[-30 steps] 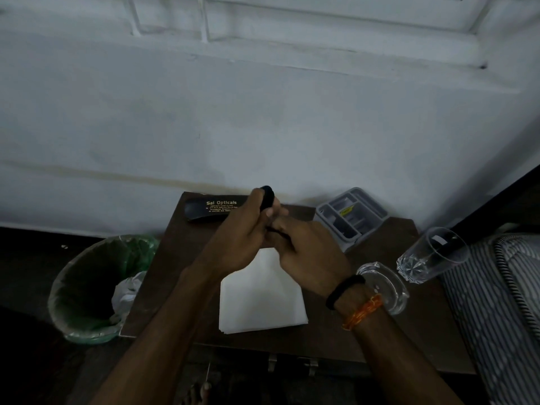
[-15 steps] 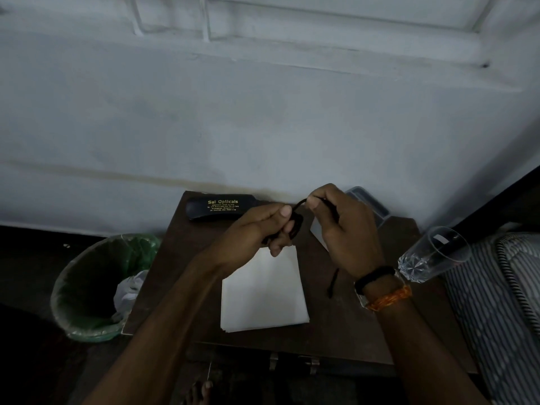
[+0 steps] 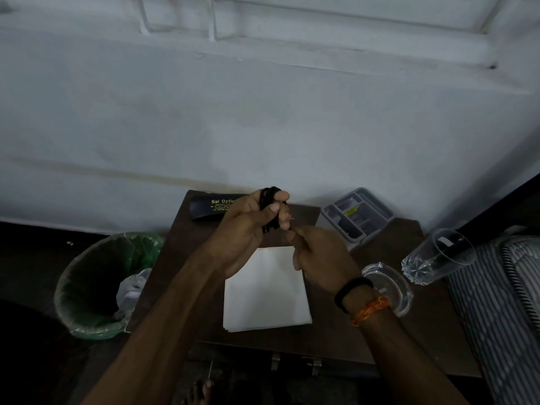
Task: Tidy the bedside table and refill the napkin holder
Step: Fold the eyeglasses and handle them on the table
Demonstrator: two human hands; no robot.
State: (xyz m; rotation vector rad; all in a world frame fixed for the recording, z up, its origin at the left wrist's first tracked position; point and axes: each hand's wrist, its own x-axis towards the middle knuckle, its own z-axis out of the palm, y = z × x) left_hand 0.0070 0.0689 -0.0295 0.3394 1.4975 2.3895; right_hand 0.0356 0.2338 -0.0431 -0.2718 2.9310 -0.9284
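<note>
Above the back of the brown bedside table [image 3: 336,334], my left hand [image 3: 248,226] grips a coiled black cord [image 3: 270,200] that loops over its fingers. My right hand [image 3: 318,258] is just below and to the right, fingers curled, pinching the cord's loose end close to the coil. A stack of white napkins [image 3: 266,293] lies flat on the table under both hands. At the table's back right corner stands a grey compartment holder [image 3: 358,213].
A black spectacle case [image 3: 209,207] lies at the back left. A glass ashtray [image 3: 393,287] and a tipped clear tumbler [image 3: 438,255] sit at the right. A green-lined bin [image 3: 99,285] stands left of the table, and a striped mattress [image 3: 502,302] lies to its right.
My right hand swung up and out with the cord, then came back down under my left hand. The coil on my left hand has grown thicker.
</note>
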